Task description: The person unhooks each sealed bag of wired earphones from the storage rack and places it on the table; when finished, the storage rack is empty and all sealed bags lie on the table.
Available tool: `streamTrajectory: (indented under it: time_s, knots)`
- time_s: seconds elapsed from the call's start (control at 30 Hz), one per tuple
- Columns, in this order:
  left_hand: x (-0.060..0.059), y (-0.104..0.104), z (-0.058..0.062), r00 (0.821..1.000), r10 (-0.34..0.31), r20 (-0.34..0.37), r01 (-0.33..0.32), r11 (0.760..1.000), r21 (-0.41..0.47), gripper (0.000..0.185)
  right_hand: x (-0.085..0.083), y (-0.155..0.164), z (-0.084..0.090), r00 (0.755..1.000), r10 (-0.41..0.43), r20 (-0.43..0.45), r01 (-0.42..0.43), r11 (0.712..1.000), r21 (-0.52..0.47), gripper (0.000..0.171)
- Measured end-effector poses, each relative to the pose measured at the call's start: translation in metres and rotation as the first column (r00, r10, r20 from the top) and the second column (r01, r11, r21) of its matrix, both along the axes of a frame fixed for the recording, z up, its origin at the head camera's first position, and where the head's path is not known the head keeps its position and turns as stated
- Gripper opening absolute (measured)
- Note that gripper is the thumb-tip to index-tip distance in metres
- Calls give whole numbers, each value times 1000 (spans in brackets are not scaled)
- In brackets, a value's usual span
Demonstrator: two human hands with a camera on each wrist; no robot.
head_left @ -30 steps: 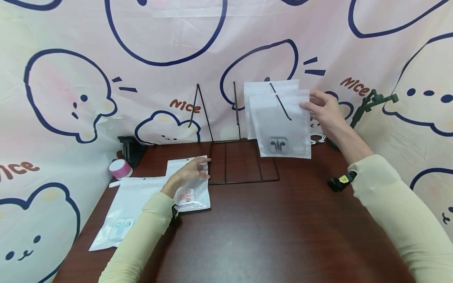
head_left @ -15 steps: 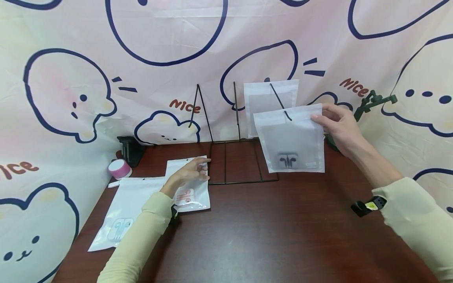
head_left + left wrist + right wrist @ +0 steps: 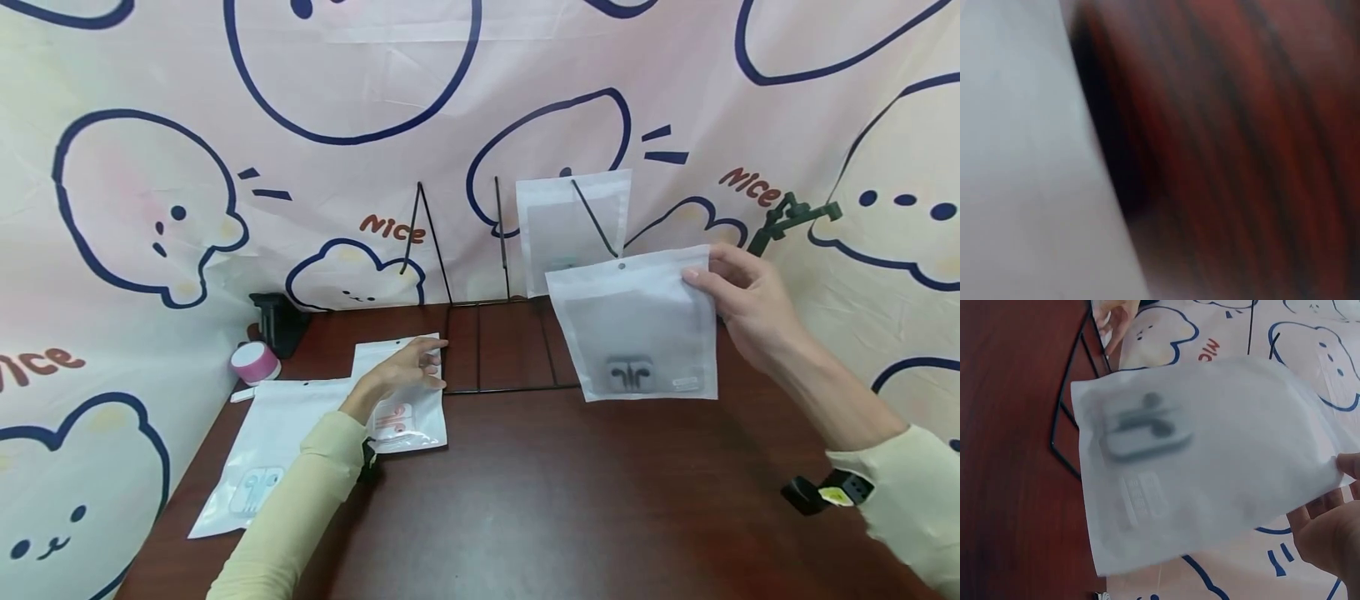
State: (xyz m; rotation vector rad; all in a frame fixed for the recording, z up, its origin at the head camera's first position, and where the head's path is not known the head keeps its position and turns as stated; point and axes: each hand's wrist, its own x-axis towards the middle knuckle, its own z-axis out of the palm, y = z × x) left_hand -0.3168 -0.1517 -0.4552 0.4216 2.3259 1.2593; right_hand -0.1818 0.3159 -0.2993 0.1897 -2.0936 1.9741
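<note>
My right hand [image 3: 750,304] pinches the upper right corner of a white translucent zip pouch [image 3: 633,325] with dark earphones in a case showing near its bottom. Its punched hole lies just below the tip of the black wire rack's [image 3: 517,389] right hook, apart from it. Another white pouch [image 3: 555,221] hangs farther back on that hook. With fingers loosely bent, my left hand [image 3: 397,371] rests on a small white pouch [image 3: 423,421] with pink earphones, beside the rack's left edge. The right wrist view shows the held pouch [image 3: 1229,450] close up. The left wrist view is blurred.
A larger white pouch [image 3: 262,450] with pale earphones lies at the left of the brown table [image 3: 525,500]. Behind it stand a pink-and-white roll [image 3: 255,360] and a black holder [image 3: 279,321]. A green stand [image 3: 783,221] is at the back right, before the patterned cloth.
My right hand has drawn the dark-earphone pouch forward, down and to the right, off the hook's tip. The other pouch stays hanging. My left hand has not moved.
</note>
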Motion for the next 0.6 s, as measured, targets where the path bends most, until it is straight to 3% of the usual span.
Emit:
streamTrajectory:
  time_s: [0.23, 0.47, 0.6]
  knots:
    - [-1, -1, -1, 1000, -2, -10, 2, 1000, -7, 86, 12, 14, -15, 999, 29, -23, -31, 996, -84, 21]
    - [-1, -1, -2, 1000, -18, -22, 18, 1000, -22, 86, 15, 45, -44, 993, 64, 96, -53, 992, -117, 21]
    - [-2, -1, -4, 999, -20, -25, 20, 999, -30, 87, 11, 59, -54, 991, 21, 135, -7, 995, -96, 23]
